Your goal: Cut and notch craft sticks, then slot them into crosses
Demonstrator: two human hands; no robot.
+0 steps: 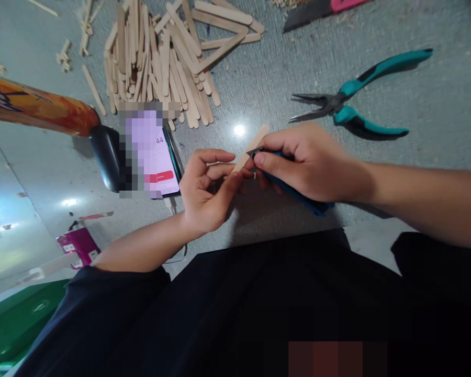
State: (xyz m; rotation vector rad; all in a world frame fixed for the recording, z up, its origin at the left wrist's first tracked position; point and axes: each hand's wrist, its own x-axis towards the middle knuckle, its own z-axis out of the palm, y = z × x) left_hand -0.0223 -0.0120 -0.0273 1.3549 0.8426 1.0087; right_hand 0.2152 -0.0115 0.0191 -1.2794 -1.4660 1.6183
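My left hand (208, 191) pinches the lower end of a flat wooden craft stick (241, 161) between thumb and fingers. Wrapped in my right hand (308, 162) are blue-handled cutters (292, 184), whose dark metal tip lies against the stick near its middle. My right fingers are also close to the stick's upper part, partly behind it. Most of the cutters' handle is hidden by my palm and thumb. Above my right hand, teal-handled long-nose pliers (333, 104) lie on the table with jaws spread.
A large pile of craft sticks (141, 57) covers the table's upper left. A phone (170, 162) lies beside my left hand, near a dark rounded object (104, 157) and an orange can (43, 104). A pink-handled blade (310, 14) is at the top; a magenta box (78, 246) sits lower left.
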